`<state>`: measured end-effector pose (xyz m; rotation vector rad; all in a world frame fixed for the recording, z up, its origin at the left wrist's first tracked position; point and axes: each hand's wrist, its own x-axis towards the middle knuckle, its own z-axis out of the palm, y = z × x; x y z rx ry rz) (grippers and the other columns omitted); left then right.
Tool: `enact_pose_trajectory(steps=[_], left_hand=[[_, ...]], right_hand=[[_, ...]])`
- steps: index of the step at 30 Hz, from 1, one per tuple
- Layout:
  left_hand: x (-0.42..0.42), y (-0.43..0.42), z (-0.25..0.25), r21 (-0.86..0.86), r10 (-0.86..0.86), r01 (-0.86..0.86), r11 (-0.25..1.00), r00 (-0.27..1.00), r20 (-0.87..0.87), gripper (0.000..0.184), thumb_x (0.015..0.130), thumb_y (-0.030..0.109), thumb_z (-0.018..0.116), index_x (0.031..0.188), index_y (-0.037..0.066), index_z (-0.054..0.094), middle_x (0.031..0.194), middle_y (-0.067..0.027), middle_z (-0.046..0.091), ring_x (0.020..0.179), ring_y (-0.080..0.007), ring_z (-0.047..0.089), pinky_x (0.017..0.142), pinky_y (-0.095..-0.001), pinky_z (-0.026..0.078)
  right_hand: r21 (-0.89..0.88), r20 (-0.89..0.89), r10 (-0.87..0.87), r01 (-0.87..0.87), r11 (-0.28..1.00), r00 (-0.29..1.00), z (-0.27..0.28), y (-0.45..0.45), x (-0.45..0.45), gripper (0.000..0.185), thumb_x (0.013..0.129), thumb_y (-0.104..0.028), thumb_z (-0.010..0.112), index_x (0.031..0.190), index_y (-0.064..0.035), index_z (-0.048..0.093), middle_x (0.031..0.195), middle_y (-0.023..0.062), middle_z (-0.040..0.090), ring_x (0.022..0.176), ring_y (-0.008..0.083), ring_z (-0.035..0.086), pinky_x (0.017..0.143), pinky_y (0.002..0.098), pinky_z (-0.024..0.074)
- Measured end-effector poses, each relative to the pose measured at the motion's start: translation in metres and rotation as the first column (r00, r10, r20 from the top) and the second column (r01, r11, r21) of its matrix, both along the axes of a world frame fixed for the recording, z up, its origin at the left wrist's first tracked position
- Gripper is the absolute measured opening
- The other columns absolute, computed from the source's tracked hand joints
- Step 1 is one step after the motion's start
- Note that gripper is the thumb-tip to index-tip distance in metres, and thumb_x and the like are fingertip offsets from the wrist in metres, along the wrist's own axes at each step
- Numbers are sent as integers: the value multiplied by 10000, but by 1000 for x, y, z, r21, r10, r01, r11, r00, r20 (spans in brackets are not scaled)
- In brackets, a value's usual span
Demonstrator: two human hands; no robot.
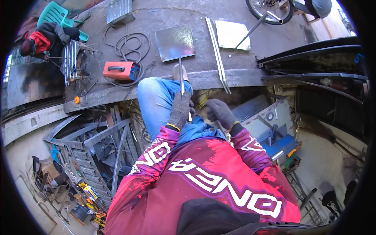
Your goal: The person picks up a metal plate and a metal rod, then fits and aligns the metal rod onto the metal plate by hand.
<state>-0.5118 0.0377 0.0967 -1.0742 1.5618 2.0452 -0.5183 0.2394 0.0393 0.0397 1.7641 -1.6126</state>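
Note:
My left hand (181,108), in a dark grey knitted glove, is closed around a slim metal bar (181,76). The bar points away from me, and its far end overlaps the near edge of a shiny square sheet-metal panel (175,42) on the floor. Its short near end shows below my fingers, over my jeans. My right hand (221,112), gloved alike, hangs in the air to the right of the left one. Its fingers are curled in, with nothing visible in them. A second bright square panel (232,35) lies farther right, beside long thin metal strips (217,55).
An orange welding machine (116,71) with coiled cables stands at left. Beyond it a person (47,39) bends by a metal grille (71,62) and a green chair (56,15). Steel frames (94,137) stand lower left; a blue toolbox (280,148) is right. A motorcycle wheel (270,9) is at top.

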Motion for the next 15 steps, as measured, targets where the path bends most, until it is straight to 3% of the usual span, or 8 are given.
enact_pose_trajectory(steps=[2, 4, 7, 8, 9, 10, 12, 15], left_hand=[[7, -3, -29, 0, 23, -23, 1000, 999, -32, 214, 946, 272, 469, 978, 61, 473, 709, -107, 510, 489, -244, 529, 442, -388, 451], [15, -16, -53, -827, -666, 200, 525, 701, -253, 204, 911, 222, 482, 956, 27, 524, 815, -187, 564, 705, -377, 568, 647, -466, 475], [8, -27, 6, -820, -704, 373, 434, 708, -51, 191, 875, 171, 470, 927, 11, 558, 934, -238, 575, 902, -441, 524, 807, -486, 430], [11, -29, 5, -934, -726, 225, 278, 686, -51, 183, 867, 129, 477, 972, 9, 568, 941, -226, 578, 916, -401, 540, 793, -470, 445], [10, -33, 17, -932, -723, 223, 286, 688, -58, 183, 867, 129, 477, 972, 9, 568, 941, -226, 578, 916, -401, 540, 793, -470, 445], [6, -40, 38, -927, -683, 78, 366, 700, -210, 183, 855, 99, 488, 984, 5, 575, 925, -215, 582, 902, -385, 554, 792, -450, 451], [3, -63, 45, -893, -623, -77, 444, 689, -369, 188, 843, 70, 498, 997, 0, 582, 908, -205, 586, 887, -369, 568, 792, -430, 458], [-4, -91, 30, -810, -453, -129, 572, 774, -443, 178, 849, 35, 521, 1008, -1, 591, 840, -164, 590, 718, -287, 616, 683, -366, 493]], right_hand=[[-190, 560, 9, 118, 975, 828, 74, -50, -31, 323, 857, -310, 614, 1020, -31, 609, 827, 99, 638, 733, 198, 624, 668, 318, 513], [-231, 432, -20, 132, 964, 902, 67, -86, -31, 256, 835, -264, 649, 934, -28, 627, 740, 73, 625, 574, 142, 591, 524, 311, 497], [-175, 363, 100, -37, 984, 926, 61, -88, -39, 228, 824, -228, 654, 900, -14, 631, 728, 73, 621, 573, 147, 592, 513, 321, 495], [-58, 384, 197, -189, 980, 902, 69, -87, -48, 222, 825, -216, 649, 888, -4, 631, 730, 74, 621, 596, 156, 598, 528, 328, 499], [144, 430, 150, -231, 962, 890, 83, -87, -60, 230, 854, -213, 613, 910, 10, 613, 796, 96, 626, 730, 189, 621, 597, 329, 492], [290, -24, 243, -226, 930, 970, 46, -79, -65, 255, 852, -222, 610, 925, 22, 603, 789, 131, 623, 732, 236, 622, 615, 360, 492], [498, -429, 350, -105, 861, 833, 38, -64, -82, 303, 853, -242, 602, 966, 39, 589, 792, 201, 617, 739, 325, 619, 657, 412, 488], [609, -355, 379, -97, 787, 855, 80, -39, -122, 328, 866, -260, 594, 998, 40, 594, 855, 257, 617, 793, 409, 610, 720, 456, 473]])
